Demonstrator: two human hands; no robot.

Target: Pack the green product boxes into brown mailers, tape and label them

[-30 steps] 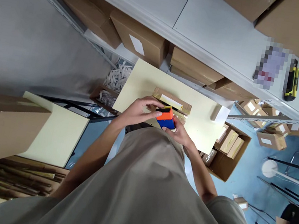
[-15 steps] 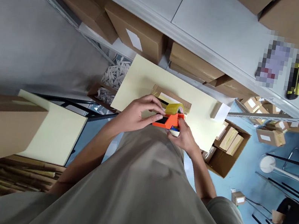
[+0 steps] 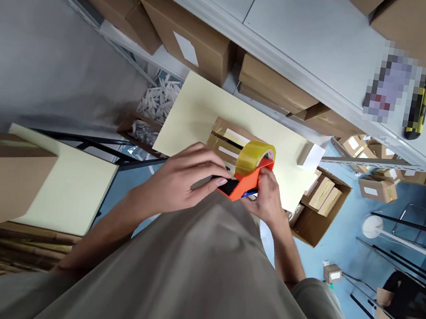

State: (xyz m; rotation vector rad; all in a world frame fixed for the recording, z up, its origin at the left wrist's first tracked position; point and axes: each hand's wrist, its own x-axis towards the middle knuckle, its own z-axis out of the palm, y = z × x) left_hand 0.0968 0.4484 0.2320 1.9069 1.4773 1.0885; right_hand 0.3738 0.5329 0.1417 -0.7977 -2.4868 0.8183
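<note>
My right hand is wrapped round the handle end of an orange tape dispenser, which carries a roll of yellowish clear tape. My left hand reaches to the dispenser's dark front end, thumb and forefinger drawn close together there. Whatever lies between those fingertips is too small to make out. Just beyond the dispenser, a cardboard box with white labels and a dark strip lies on the pale yellow tabletop, partly covered by the tape roll.
A small white box stands at the tabletop's right end. An open carton holding smaller boxes sits to the right. Above the table runs a grey shelf with a yellow-black utility knife. White scraps fill a container at left.
The dispenser has come up closer to me and tilted, so the roll looks larger. Both hands moved with it, and more of the cardboard box shows behind.
</note>
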